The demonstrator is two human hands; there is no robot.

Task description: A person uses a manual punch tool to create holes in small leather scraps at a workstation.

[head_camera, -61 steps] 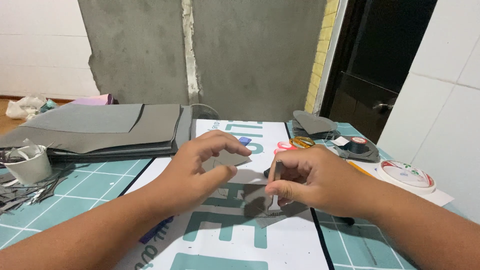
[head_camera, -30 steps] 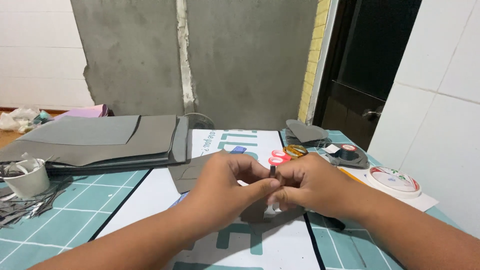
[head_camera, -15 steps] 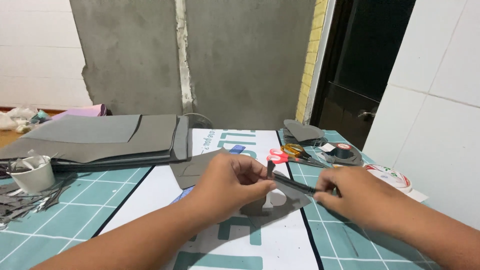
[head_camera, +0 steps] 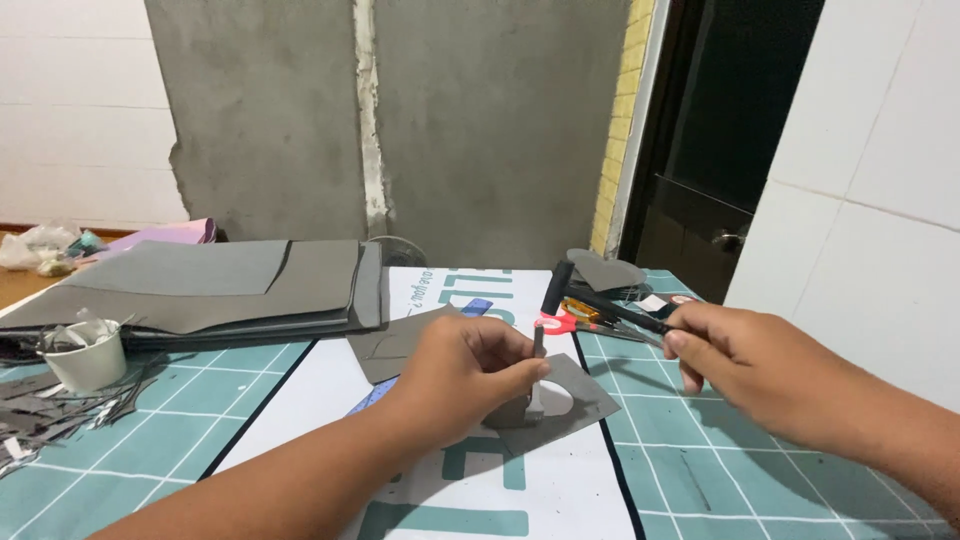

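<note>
My left hand (head_camera: 468, 367) pinches a small metal punch tool (head_camera: 538, 360) and holds it upright on a grey sheet piece (head_camera: 570, 395) that lies on the white board (head_camera: 440, 480). A rounded cutout shows in the grey piece beside the punch tip. My right hand (head_camera: 760, 372) grips the handle of a black hammer (head_camera: 590, 296), whose head is raised up and to the right of the punch. The two hands are apart.
A stack of large grey sheets (head_camera: 210, 285) lies at the back left. A white cup (head_camera: 88, 358) with scraps and grey offcuts (head_camera: 50, 415) sit at the left. Red-handled scissors (head_camera: 565, 320) and a tape roll (head_camera: 682, 300) lie behind the hammer. A green cutting mat (head_camera: 740, 480) covers the table.
My right hand let go of the punch area, took up the black hammer and lifted it to the right. My left hand stayed on the upright punch over the grey piece.
</note>
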